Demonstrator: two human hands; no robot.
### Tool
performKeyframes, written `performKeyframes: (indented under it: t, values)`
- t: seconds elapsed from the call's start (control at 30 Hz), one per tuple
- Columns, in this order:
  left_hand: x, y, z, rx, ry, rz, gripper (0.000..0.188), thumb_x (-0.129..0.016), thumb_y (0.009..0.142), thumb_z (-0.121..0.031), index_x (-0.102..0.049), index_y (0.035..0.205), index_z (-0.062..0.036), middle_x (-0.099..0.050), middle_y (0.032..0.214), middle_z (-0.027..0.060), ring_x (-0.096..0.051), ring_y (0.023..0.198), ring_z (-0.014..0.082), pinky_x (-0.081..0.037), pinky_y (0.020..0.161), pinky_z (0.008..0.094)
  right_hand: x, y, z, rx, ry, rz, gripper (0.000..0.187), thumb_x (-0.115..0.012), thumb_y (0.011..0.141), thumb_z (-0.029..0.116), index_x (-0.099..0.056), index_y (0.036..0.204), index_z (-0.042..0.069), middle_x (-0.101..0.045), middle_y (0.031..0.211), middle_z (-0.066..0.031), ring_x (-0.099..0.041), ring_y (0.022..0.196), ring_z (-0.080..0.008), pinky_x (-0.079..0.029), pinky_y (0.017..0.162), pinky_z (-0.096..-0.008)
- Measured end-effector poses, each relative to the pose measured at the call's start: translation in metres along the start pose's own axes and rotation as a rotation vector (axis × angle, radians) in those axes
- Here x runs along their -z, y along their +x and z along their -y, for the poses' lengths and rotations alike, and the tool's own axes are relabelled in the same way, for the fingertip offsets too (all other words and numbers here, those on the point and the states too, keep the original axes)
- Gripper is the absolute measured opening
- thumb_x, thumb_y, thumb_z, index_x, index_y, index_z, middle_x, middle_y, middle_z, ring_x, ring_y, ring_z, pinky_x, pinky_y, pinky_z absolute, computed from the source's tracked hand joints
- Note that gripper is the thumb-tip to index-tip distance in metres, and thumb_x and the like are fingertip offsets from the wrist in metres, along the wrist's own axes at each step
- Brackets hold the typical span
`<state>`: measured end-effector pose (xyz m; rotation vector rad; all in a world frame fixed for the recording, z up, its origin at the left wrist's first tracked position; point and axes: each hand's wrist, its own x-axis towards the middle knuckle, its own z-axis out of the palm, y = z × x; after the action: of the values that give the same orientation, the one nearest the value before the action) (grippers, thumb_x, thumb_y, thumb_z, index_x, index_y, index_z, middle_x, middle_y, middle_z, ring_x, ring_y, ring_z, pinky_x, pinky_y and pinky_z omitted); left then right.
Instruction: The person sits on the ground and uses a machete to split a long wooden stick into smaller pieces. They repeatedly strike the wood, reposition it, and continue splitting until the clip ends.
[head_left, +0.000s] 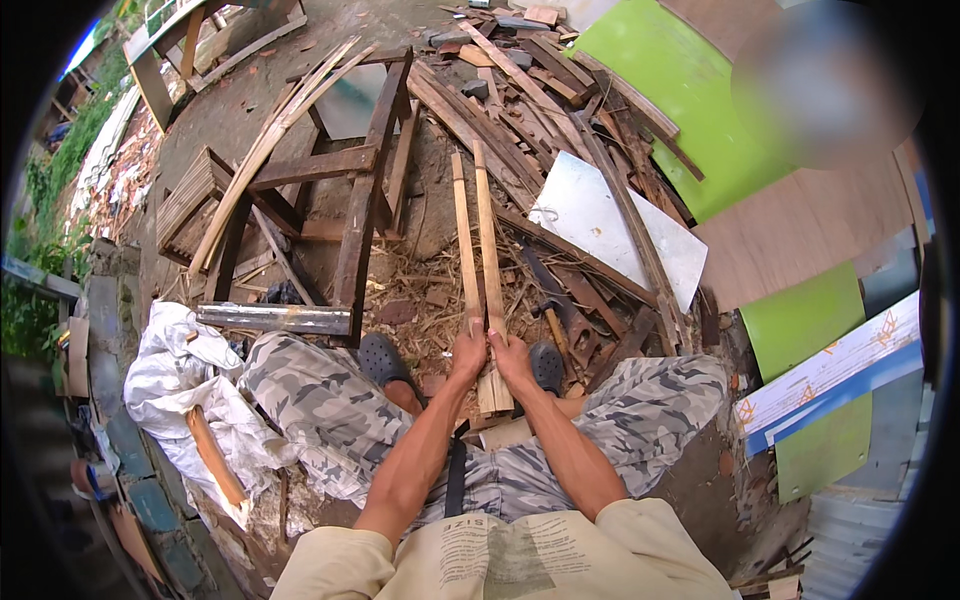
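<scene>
Strips (487, 240), two and pale, run from between the knees toward the scrap pile (495, 160), their tips slightly apart and their near ends together below the grip. We find the left hand (470, 355) and the right hand (511, 361) side by side, fingers curled around the strips; we cannot tell whether each holds one or both. We note a dark wooden frame (358, 240) at left, its nearest rail just beside the left knee. To the right, scrap timber and a white board (620, 235) crowd the working side. We see open room chiefly over the shaving-littered ground (415, 275) between frame and strips. A white sack (180, 375) borders the left leg.
</scene>
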<state>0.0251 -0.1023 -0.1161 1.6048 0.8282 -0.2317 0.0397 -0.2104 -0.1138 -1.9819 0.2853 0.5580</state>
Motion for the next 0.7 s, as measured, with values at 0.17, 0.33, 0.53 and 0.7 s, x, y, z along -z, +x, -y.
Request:
performKeyframes:
  t: [0.17, 0.33, 0.53, 0.7]
  values:
    - [0.004, -0.003, -0.01, 0.02, 0.006, 0.007, 0.066, -0.038, 0.098, -0.048, -0.064, 0.092, 0.0125, -0.065, 0.078, 0.0257, -0.065, 0.076, 0.0357, -0.046, 0.07, 0.0455, 0.012, 0.005, 0.003, 0.022, 0.09, 0.037, 0.057, -0.057, 0.09, 0.051, -0.065, 0.085, -0.006, -0.065, 0.074, -0.0189, -0.063, 0.072, -0.0274, -0.046, 0.068, -0.0411]
    - [0.005, -0.021, -0.033, 0.014, -0.067, 0.059, 0.066, -0.037, 0.099, -0.049, -0.062, 0.088, 0.0105, -0.06, 0.07, 0.0119, -0.055, 0.065, 0.0209, -0.044, 0.063, 0.0396, 0.031, 0.007, 0.013, 0.015, 0.162, 0.092, 0.057, -0.058, 0.09, 0.05, -0.065, 0.085, -0.006, -0.064, 0.072, -0.0139, -0.059, 0.068, -0.0208, -0.046, 0.066, -0.0385]
    - [0.002, -0.03, -0.034, 0.029, -0.087, 0.07, 0.066, -0.037, 0.099, -0.049, -0.063, 0.088, 0.0108, -0.057, 0.068, 0.0116, -0.053, 0.063, 0.0198, -0.042, 0.061, 0.0383, 0.044, 0.005, 0.03, 0.094, 0.068, 0.038, 0.054, -0.06, 0.089, 0.047, -0.066, 0.085, -0.007, -0.065, 0.071, -0.0158, -0.062, 0.067, -0.0238, -0.047, 0.065, -0.0386]
    - [0.011, -0.046, -0.05, 0.044, -0.134, 0.016, 0.064, -0.039, 0.099, -0.049, -0.063, 0.091, 0.0102, -0.06, 0.072, 0.0116, -0.054, 0.064, 0.0193, -0.042, 0.061, 0.0376, 0.05, -0.01, 0.066, 0.08, -0.035, 0.003, 0.056, -0.059, 0.088, 0.048, -0.066, 0.079, -0.007, -0.064, 0.068, -0.0171, -0.062, 0.066, -0.0247, -0.046, 0.065, -0.0389]
